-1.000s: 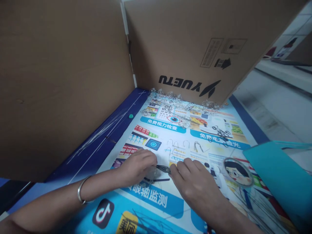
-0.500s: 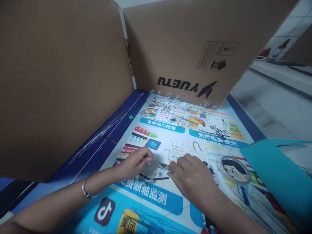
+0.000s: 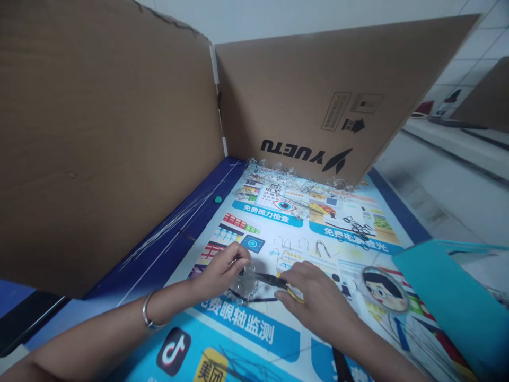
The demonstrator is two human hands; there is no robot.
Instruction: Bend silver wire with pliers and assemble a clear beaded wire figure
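Observation:
My right hand (image 3: 314, 294) is closed around the yellow handles of a pair of pliers (image 3: 272, 279). The dark jaws point left and meet the piece in my other hand. Pinched in my left hand (image 3: 228, 265) is a clear beaded wire piece (image 3: 247, 284), which hangs below the fingertips; its exact form is hard to make out. Just beyond the hands, several bent wire hooks (image 3: 321, 248) lie on the printed sheet (image 3: 238, 318). A silver bangle (image 3: 147, 313) circles my left wrist.
Cardboard panels (image 3: 302, 101) stand at the left and back. Along the back lie clear beaded pieces (image 3: 278, 168). Dark small rings (image 3: 358, 225) lie right of centre. Straight wires (image 3: 167, 225) run along the left edge. A teal box (image 3: 449, 302) stands at right.
The pliers have turned and drawn slightly back, so more of the jaws and yellow handle shows. My left hand keeps its pinch on the beaded piece. The view has tilted up a little.

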